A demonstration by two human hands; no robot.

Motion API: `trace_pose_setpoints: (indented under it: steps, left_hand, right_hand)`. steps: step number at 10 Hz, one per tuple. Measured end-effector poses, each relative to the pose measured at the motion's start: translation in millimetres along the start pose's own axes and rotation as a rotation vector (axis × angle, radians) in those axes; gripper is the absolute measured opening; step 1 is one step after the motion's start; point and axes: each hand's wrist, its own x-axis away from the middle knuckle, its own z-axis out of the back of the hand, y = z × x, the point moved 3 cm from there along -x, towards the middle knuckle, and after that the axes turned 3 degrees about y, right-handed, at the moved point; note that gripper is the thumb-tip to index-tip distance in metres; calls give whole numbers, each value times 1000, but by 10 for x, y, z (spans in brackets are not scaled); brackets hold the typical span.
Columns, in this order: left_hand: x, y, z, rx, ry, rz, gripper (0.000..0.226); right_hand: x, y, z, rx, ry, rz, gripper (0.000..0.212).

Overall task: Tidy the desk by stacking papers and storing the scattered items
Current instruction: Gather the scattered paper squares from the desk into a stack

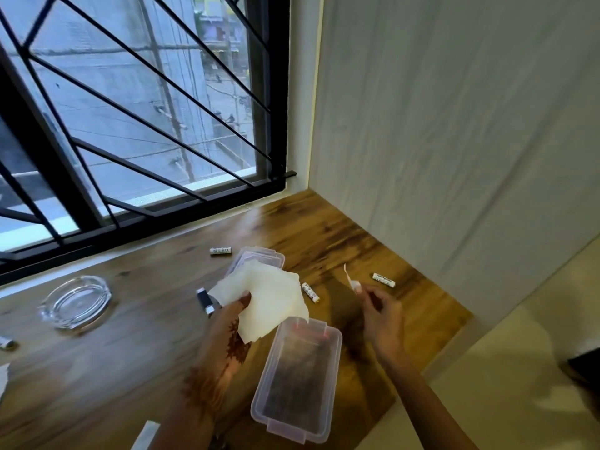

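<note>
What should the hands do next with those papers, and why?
Probably bring the small scrap pinched in the right hand over to the papers held by the left hand, so they stack. The clear box sits open for the batteries.

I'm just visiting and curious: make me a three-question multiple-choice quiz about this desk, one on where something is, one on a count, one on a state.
1. Where is the glass ashtray?
A. left of the left hand
B. inside the box
C. on the windowsill

2. How many white batteries lie on the desk?
A. one
B. three
C. six

3. What state is the clear plastic box in?
A. lidded
B. open and empty
C. full of papers

Answers: 1 A, it sits far left of the left hand. 2 B, battery, battery, battery. 3 B, wood shows through its bottom, while the lid lies apart.
</note>
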Motion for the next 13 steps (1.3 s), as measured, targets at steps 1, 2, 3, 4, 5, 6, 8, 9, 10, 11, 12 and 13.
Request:
trace_pose_setpoints:
  steps: [1,2,3,4,5,6,8,9,10,11,12,13]
  left_hand:
    - [-36,20,-18,219,-121,26,36]
    - [-22,65,-47,386,-237,-99,37]
    - [-25,66,212,141,70,1,51]
    - [129,157,177,266,89,-54,30]
    - [260,217,241,353,126,-108,50]
    - [425,248,391,360,117,-136,54]
    - [754,138,841,422,401,-205,26]
    - [970,138,1047,447,503,-223,22]
    - [1197,181,1261,531,536,-238,17]
    - [1438,221,1529,522,588,-272,21]
    - [1631,305,1790,486,703,-267,24]
    - [1784,347,2033,378,778,-212,32]
  right_hand:
    - [96,-479,-165,-212,-58,101,21]
    - [278,-802,-390,-290,-223,181,21]
    - [553,-1040,-667,-365,-440,350,23]
    - [777,-1081,-879,-169,-548,660,25]
    - [1000,-1029,-1103,-18,-643,906,52]
    - [1230,-974,-1242,20,-736,1057,55]
    - [1612,-1026,-1400,-93,-987,1027,45]
    - [1787,-1046,-1439,-168,-1016,998,42]
    - [1960,-941,-1486,-169,-1065,978,37]
    - [2151,-716,-1540,-56,-1104,1098,37]
    - [2336,-476,-1576,104,-1151,1160,49]
    - [2460,-290,-1591,287,-1237,1048,54]
